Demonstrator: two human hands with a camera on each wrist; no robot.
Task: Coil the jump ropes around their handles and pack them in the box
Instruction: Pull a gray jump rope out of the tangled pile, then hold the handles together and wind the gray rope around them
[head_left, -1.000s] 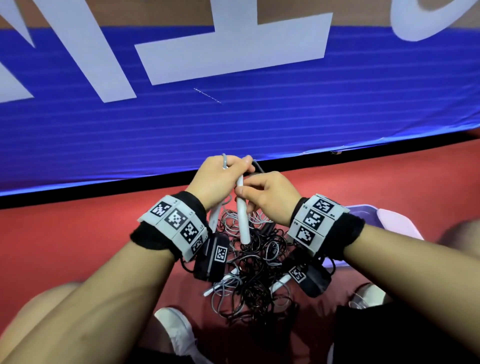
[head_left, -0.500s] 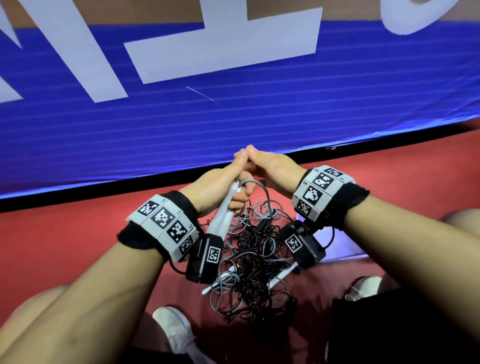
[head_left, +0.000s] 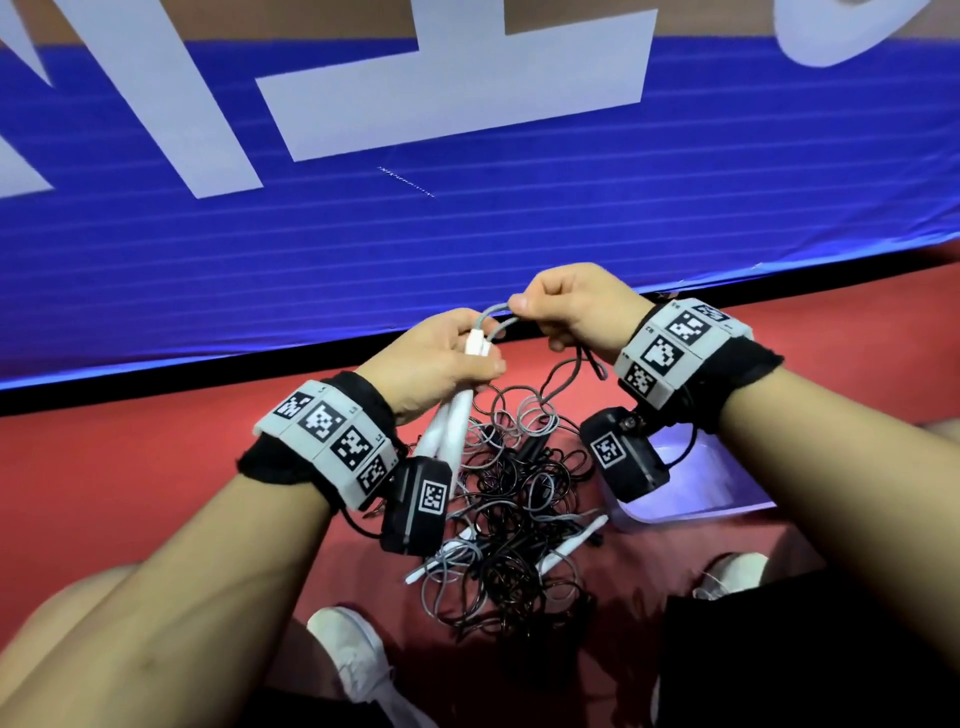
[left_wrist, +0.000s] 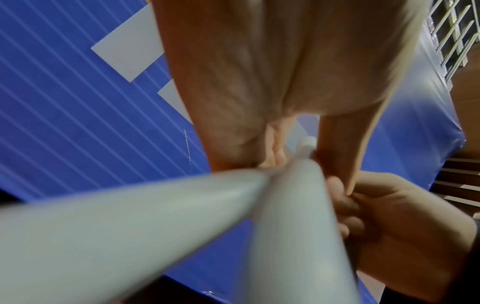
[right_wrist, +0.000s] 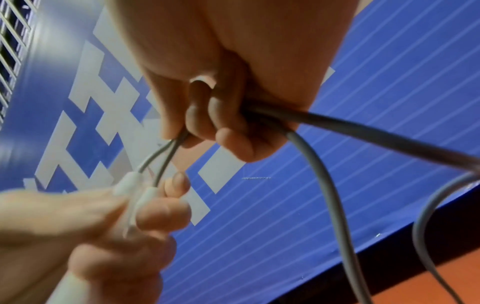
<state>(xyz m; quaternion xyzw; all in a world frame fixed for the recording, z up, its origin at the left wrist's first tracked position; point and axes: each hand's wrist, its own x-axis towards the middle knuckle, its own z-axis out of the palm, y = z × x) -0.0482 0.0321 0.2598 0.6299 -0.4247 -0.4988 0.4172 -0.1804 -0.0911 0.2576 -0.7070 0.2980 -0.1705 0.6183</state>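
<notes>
Both handles in hand, wrap about to start

Left hand (head_left: 436, 364) grips the white handles (head_left: 452, 421) together; right hand (head_left: 576, 306) pinches the grey rope (head_left: 496, 312) beside them. Next, probably: loop it snugly round. Box (head_left: 701, 493) waits nearby.

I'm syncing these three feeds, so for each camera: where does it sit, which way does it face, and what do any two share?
Head: on the head, looking forward and down at the left hand, right hand, both forearms, the rope pile and the box.
Left wrist: under that wrist, facing along the palm and white handles toward the blue banner.
Right wrist: under that wrist, facing fingers pinching the gray rope.
Shared: all three show the handles.
</notes>
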